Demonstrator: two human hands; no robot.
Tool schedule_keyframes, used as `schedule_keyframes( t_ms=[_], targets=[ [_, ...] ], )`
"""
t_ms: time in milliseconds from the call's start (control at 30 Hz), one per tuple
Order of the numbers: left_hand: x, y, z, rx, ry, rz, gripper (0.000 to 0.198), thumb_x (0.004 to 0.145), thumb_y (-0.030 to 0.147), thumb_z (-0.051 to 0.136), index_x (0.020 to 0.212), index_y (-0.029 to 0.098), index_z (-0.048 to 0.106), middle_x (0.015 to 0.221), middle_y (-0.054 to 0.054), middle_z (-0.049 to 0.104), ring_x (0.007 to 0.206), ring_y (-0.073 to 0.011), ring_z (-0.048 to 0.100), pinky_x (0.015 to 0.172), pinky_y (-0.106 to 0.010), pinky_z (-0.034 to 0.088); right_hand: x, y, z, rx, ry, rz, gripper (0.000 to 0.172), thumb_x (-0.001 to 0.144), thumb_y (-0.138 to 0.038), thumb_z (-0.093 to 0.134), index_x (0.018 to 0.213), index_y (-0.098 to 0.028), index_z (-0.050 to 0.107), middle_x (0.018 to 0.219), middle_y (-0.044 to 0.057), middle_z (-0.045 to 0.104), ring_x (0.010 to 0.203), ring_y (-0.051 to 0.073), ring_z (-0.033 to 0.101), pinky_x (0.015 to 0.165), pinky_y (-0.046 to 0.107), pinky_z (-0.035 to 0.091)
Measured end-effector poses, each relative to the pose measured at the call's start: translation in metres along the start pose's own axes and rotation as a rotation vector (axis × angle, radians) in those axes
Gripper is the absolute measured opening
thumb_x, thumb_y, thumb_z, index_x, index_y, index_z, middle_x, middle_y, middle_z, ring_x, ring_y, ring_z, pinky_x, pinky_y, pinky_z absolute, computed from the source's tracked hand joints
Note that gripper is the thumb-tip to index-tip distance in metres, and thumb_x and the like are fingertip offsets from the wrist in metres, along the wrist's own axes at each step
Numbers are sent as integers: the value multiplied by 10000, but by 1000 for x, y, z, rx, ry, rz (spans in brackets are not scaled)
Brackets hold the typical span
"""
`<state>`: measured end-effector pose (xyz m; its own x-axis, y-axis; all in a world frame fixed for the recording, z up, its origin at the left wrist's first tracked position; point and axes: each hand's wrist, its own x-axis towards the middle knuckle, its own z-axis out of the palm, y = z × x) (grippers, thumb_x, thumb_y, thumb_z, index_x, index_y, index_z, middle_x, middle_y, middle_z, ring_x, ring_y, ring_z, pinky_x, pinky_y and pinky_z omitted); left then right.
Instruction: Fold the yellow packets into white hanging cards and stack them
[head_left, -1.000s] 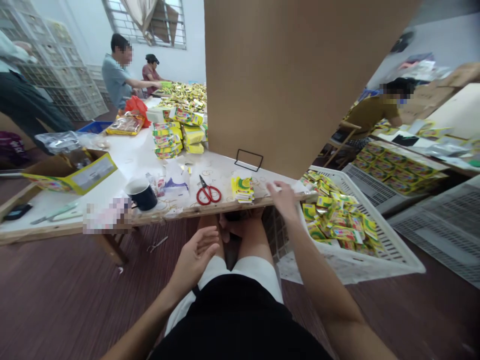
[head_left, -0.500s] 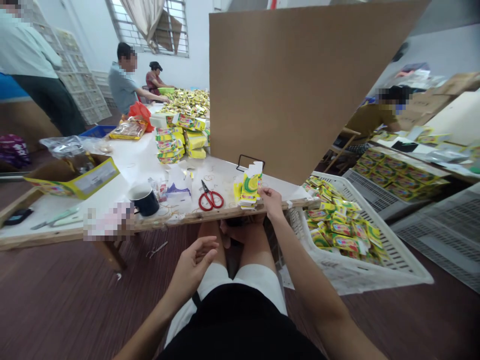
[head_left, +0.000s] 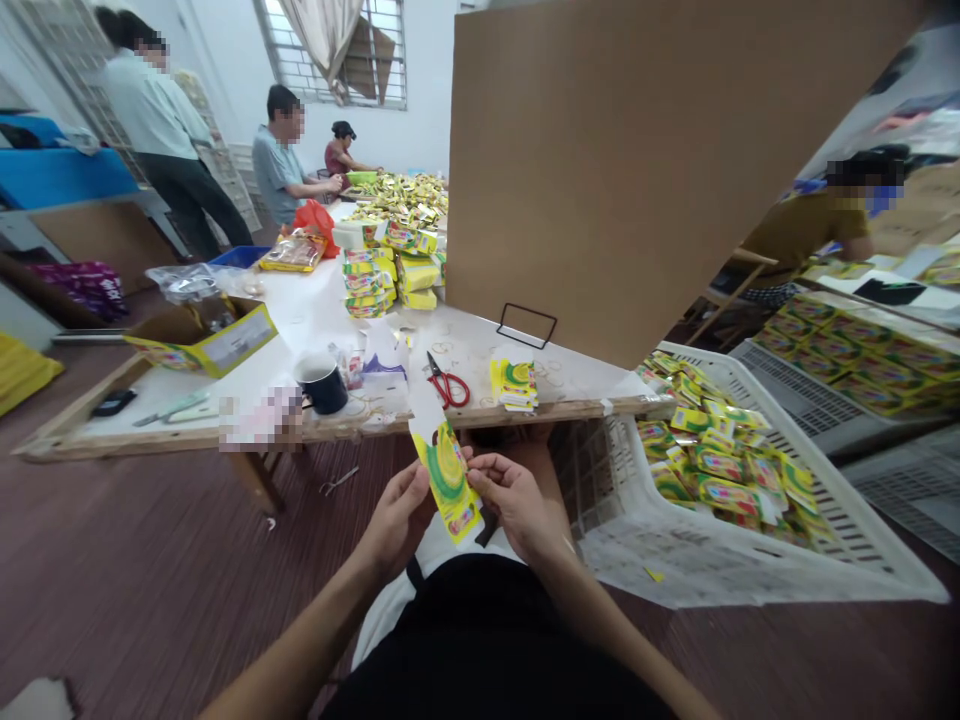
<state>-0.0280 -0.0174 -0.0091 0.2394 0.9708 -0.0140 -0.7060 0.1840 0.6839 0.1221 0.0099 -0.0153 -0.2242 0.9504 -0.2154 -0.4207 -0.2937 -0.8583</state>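
Yellow carton now away from the stack, in left hand and right hand (narrow pinches both)

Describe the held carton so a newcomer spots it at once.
Find the white table, then look just below its near edge. Between the left hand and right hand is a yellow-green carton. Only this one is in hand; the stack lies on the table.

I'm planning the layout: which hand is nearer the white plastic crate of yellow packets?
Right. The right hand is left of the crate; the left hand is farther left, across the flat yellow-and-green printed carton.
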Motion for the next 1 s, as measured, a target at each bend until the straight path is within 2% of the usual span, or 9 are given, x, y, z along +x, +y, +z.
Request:
schedule_keyframes(
  t_ms=[167,400,533,600,667,767,833,933,1000],
  targets=[
    [1,0,0,57,25,5,325,828,311,619,1097,135,665,1146,-141,671,1107,-285,590,975,-397,443,-3,-1,-2,-111,10,-47,320,587,-358,813,772,-142,667,744,27,692,676,130,617,664,253,499],
    [1,-6,1,330,123,52,381,826,327,621,1156,137,615,1114,-130,678,1003,-255,636,853,-353,514,-16,-9,3,-322,30,-154,330,649,-405,759,821,-143,658,815,49,696,755,169,638,727,285,513],
    [0,-7,1,431,201,99,351,833,366,597,1085,123,622,1053,-112,693,953,-243,646,783,-333,533,-22,-5,6,-408,28,-212,290,728,-416,689,806,-142,635,780,49,686,724,168,629,674,276,512],
    [-1,-7,1,471,202,103,346,841,370,580,1070,111,606,1050,-121,688,948,-244,647,769,-331,536,-23,-2,6,-454,52,-253,279,765,-417,652,792,-141,616,747,42,668,684,158,610,633,265,502],
    [-1,-7,2,506,192,113,372,833,352,592,1120,120,549,1054,-127,681,942,-243,651,767,-337,536,-23,0,6,-508,103,-311,268,786,-410,630,768,-145,592,718,33,640,657,150,589,609,258,489],
    [-4,-6,4,540,198,158,521,800,285,644,1241,186,385,1049,-111,679,930,-233,661,783,-351,532,-23,1,3,-597,136,-386,226,803,-373,618,780,-154,566,732,32,622,665,148,574,607,253,474],
    [-6,-4,7,540,178,178,597,802,246,642,1287,232,294,1055,-99,677,952,-227,657,807,-357,523,-23,-2,0,-640,81,-418,209,805,-322,620,929,-162,569,818,41,638,672,141,567,605,248,466],
    [-10,0,13,514,87,157,697,815,212,624,1353,281,187,1074,-91,672,994,-227,644,840,-365,509,-23,-11,-6,-648,-47,-443,500,809,-269,609,1272,-207,433,1035,70,628,684,131,567,617,254,470],
    [-11,2,16,493,43,133,771,811,198,629,1378,303,117,1082,-87,669,997,-227,644,843,-366,507,-23,-18,-10,-615,-138,-431,599,823,-269,587,1368,-231,340,1094,78,607,730,141,583,658,267,480]
  ],
)
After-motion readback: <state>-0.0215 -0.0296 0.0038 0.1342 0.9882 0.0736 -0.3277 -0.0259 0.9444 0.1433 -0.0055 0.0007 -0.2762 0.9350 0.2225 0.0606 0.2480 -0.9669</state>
